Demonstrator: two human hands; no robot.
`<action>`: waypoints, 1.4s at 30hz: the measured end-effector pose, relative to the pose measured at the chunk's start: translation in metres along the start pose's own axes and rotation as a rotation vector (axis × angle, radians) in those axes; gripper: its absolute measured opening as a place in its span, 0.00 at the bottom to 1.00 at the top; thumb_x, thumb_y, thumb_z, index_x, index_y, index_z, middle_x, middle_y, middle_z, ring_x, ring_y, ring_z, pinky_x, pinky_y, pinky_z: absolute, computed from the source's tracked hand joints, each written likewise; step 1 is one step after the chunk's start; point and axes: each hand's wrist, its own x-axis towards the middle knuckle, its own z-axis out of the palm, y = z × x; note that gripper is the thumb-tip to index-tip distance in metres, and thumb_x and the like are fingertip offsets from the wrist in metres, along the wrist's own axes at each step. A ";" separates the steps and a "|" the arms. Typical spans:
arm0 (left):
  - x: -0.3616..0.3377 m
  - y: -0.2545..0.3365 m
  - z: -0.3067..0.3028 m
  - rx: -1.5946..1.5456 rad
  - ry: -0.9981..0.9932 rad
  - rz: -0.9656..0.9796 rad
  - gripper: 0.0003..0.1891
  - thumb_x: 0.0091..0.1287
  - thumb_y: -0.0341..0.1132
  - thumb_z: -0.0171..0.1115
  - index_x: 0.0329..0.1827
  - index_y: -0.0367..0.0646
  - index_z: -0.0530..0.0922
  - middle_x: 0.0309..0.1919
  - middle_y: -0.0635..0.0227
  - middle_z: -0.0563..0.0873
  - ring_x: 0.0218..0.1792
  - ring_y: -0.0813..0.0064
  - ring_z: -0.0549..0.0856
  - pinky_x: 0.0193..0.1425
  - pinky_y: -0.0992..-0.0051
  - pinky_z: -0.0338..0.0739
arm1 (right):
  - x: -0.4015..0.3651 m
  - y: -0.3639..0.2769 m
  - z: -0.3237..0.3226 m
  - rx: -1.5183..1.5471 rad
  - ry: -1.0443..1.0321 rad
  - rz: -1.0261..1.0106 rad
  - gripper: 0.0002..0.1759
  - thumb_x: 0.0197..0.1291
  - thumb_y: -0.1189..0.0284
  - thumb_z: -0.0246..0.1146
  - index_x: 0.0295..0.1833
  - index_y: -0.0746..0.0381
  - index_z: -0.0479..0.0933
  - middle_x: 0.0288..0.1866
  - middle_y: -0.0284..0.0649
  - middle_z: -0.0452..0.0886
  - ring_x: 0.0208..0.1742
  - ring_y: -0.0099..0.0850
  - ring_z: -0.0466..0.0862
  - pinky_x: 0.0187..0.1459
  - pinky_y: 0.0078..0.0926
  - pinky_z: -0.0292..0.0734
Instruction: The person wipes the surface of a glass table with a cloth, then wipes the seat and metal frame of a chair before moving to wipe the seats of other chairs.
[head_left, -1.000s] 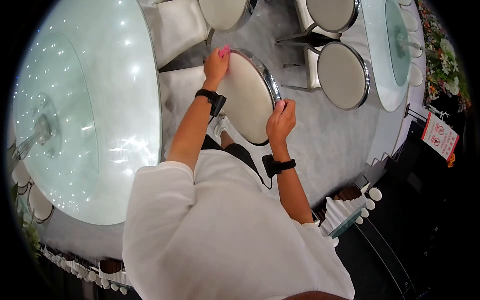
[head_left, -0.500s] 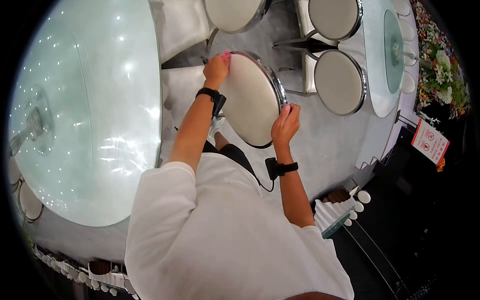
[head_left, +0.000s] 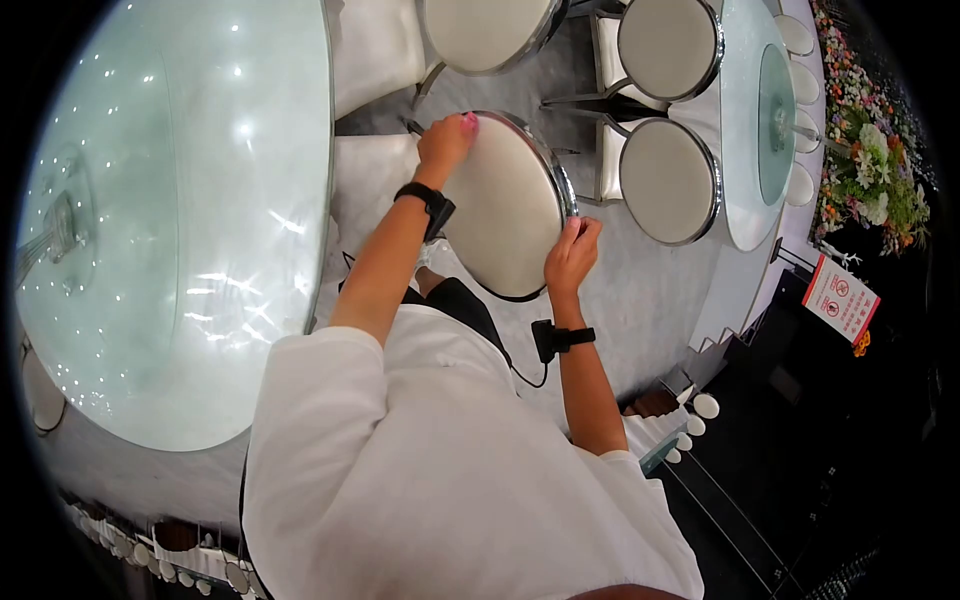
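Note:
A chair with a round, cream padded back [head_left: 510,210] and a shiny chrome rim stands in front of me, its back tilted in view. My left hand [head_left: 446,146] is closed around a bunched pink cloth [head_left: 470,122], pressed to the upper left edge of the padded back. Only a little of the cloth shows past the fingers. On the other side, my right hand [head_left: 573,254] grips the chrome rim, thumb on top, its other fingers partly hidden. The chair's white seat [head_left: 375,165] shows to the left, partly behind my left hand and arm.
To the left is a large round glass-topped table [head_left: 250,330]. Similar chairs [head_left: 670,180] stand ahead and to the right, beside another glass table [head_left: 745,130]. Flowers [head_left: 875,170] and a red-and-white sign [head_left: 842,298] are at far right. The floor [head_left: 640,310] is grey.
My left hand has shifted slightly right and down with the pink cloth at the pad's edge. My right hand keeps its hold on the rim. The whole view has turned a little.

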 end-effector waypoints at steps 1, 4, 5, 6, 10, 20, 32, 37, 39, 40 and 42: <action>-0.006 -0.002 0.005 -0.034 0.021 0.041 0.17 0.70 0.50 0.54 0.49 0.51 0.83 0.41 0.54 0.88 0.45 0.50 0.87 0.48 0.55 0.80 | -0.004 -0.002 -0.002 -0.003 -0.001 0.008 0.15 0.73 0.63 0.52 0.45 0.67 0.69 0.32 0.51 0.77 0.33 0.50 0.78 0.37 0.44 0.72; -0.006 -0.007 0.001 -0.028 0.032 0.089 0.16 0.70 0.49 0.54 0.46 0.50 0.84 0.39 0.53 0.88 0.43 0.49 0.87 0.47 0.55 0.80 | -0.002 -0.009 -0.007 0.010 -0.058 0.044 0.15 0.73 0.63 0.53 0.45 0.67 0.68 0.32 0.51 0.77 0.33 0.49 0.78 0.37 0.44 0.72; -0.003 -0.006 -0.003 -0.001 0.023 0.097 0.15 0.70 0.49 0.55 0.44 0.50 0.84 0.38 0.53 0.88 0.43 0.49 0.87 0.46 0.55 0.80 | -0.001 -0.006 -0.004 0.013 -0.063 0.031 0.15 0.73 0.63 0.53 0.45 0.67 0.68 0.32 0.51 0.77 0.33 0.49 0.78 0.37 0.44 0.72; -0.002 -0.007 -0.004 -0.011 0.032 0.089 0.15 0.70 0.49 0.55 0.44 0.50 0.84 0.38 0.53 0.88 0.43 0.49 0.87 0.46 0.55 0.80 | -0.002 -0.002 -0.003 0.024 -0.057 0.011 0.15 0.73 0.63 0.53 0.45 0.67 0.68 0.32 0.50 0.76 0.32 0.47 0.78 0.37 0.44 0.71; -0.002 -0.003 -0.010 -0.040 -0.017 0.125 0.18 0.70 0.50 0.54 0.40 0.46 0.84 0.37 0.54 0.88 0.41 0.48 0.87 0.45 0.54 0.80 | -0.001 0.003 -0.002 0.039 -0.056 -0.012 0.16 0.75 0.64 0.52 0.43 0.68 0.67 0.31 0.50 0.76 0.31 0.44 0.76 0.36 0.40 0.71; -0.005 -0.010 -0.012 -0.087 -0.061 0.077 0.23 0.68 0.57 0.56 0.42 0.46 0.84 0.39 0.51 0.87 0.45 0.49 0.86 0.47 0.55 0.80 | 0.002 0.013 -0.003 0.153 -0.134 0.032 0.15 0.72 0.64 0.56 0.44 0.67 0.66 0.29 0.46 0.72 0.29 0.39 0.73 0.35 0.38 0.69; -0.010 -0.059 0.013 0.101 -0.091 -0.049 0.25 0.69 0.58 0.50 0.37 0.47 0.84 0.32 0.57 0.89 0.42 0.51 0.88 0.48 0.55 0.80 | 0.002 0.008 -0.007 0.241 -0.157 0.081 0.15 0.71 0.64 0.57 0.43 0.66 0.65 0.25 0.44 0.69 0.26 0.37 0.70 0.31 0.38 0.67; -0.010 -0.087 0.040 -0.018 -0.191 -0.148 0.26 0.70 0.60 0.48 0.48 0.50 0.84 0.44 0.53 0.88 0.49 0.47 0.85 0.54 0.53 0.79 | 0.005 0.004 -0.007 0.213 -0.164 0.080 0.15 0.72 0.64 0.57 0.42 0.66 0.65 0.24 0.44 0.69 0.25 0.35 0.69 0.30 0.37 0.66; -0.005 -0.077 0.045 -0.280 -0.152 -0.198 0.26 0.70 0.59 0.48 0.50 0.49 0.84 0.45 0.53 0.88 0.50 0.49 0.85 0.53 0.55 0.79 | 0.007 0.001 -0.007 0.218 -0.159 0.086 0.15 0.72 0.64 0.56 0.42 0.66 0.65 0.24 0.44 0.69 0.25 0.35 0.69 0.30 0.37 0.66; -0.004 -0.062 0.044 -0.294 -0.038 -0.174 0.23 0.71 0.56 0.50 0.49 0.47 0.83 0.43 0.54 0.88 0.47 0.50 0.87 0.50 0.57 0.79 | 0.005 0.000 -0.008 0.213 -0.163 0.102 0.15 0.72 0.64 0.56 0.42 0.66 0.65 0.24 0.44 0.69 0.25 0.35 0.69 0.30 0.37 0.66; -0.022 -0.017 0.030 -0.445 0.102 -0.076 0.20 0.71 0.52 0.53 0.47 0.45 0.82 0.42 0.55 0.88 0.46 0.51 0.86 0.49 0.59 0.79 | 0.005 0.004 -0.009 0.208 -0.174 0.102 0.15 0.72 0.64 0.56 0.42 0.66 0.65 0.24 0.44 0.69 0.25 0.35 0.69 0.30 0.37 0.65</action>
